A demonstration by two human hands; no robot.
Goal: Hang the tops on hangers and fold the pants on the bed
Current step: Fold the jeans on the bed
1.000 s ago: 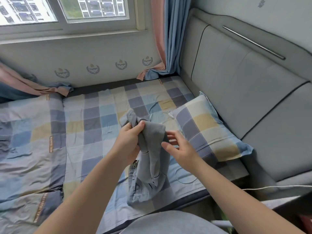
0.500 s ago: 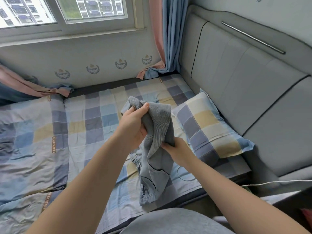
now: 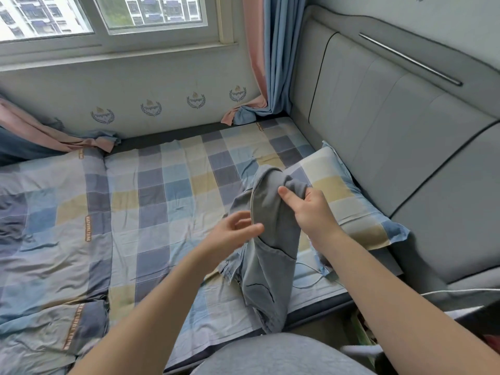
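Your right hand (image 3: 311, 212) pinches the raised end of the grey pants (image 3: 270, 255), thumb on top. The rest hangs bunched down to the near edge of the bed (image 3: 151, 201), just beside the pillow (image 3: 349, 196). Your left hand (image 3: 232, 235) is loose-fingered at the fabric's edge, holding nothing. Take the opposite corner with it, pull the cloth taut, match the legs seam to seam, and lay them flat before folding.

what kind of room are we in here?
A bedroom, probably in a flat: a bed with a checked sheet, a matching pillow by a padded headboard, and a curtained window looking onto apartment blocks. The right hand holds pants above the bed.
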